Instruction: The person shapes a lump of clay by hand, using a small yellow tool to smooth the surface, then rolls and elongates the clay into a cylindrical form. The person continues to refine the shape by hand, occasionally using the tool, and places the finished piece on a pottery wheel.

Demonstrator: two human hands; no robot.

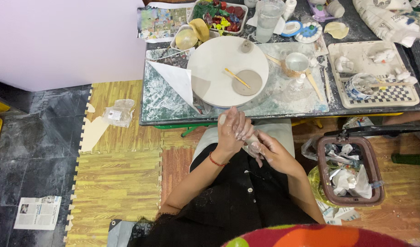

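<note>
A: What are the hands doing?

B: The left hand [232, 130] and right hand [267, 151] press together over the lap, closed around a pale roll of clay [252, 139]; its end pokes out above the left hand's fingers, near the table [173, 103] edge.

A: How does the clay look?

B: Light grey, smooth, stick-shaped; both hands are smeared with it.

A: What could go wrong?

B: I judge the roll could snap or thin unevenly if the palms squeeze too hard; a dropped piece would land on the dark clothing or the floor mat [114, 183].

A: And ahead of the hands?

B: A round white turntable [210, 68] just beyond them, carrying a flat clay disc [247, 82] and a wooden tool [237, 77]; a bin [349, 171] sits to the right.
</note>
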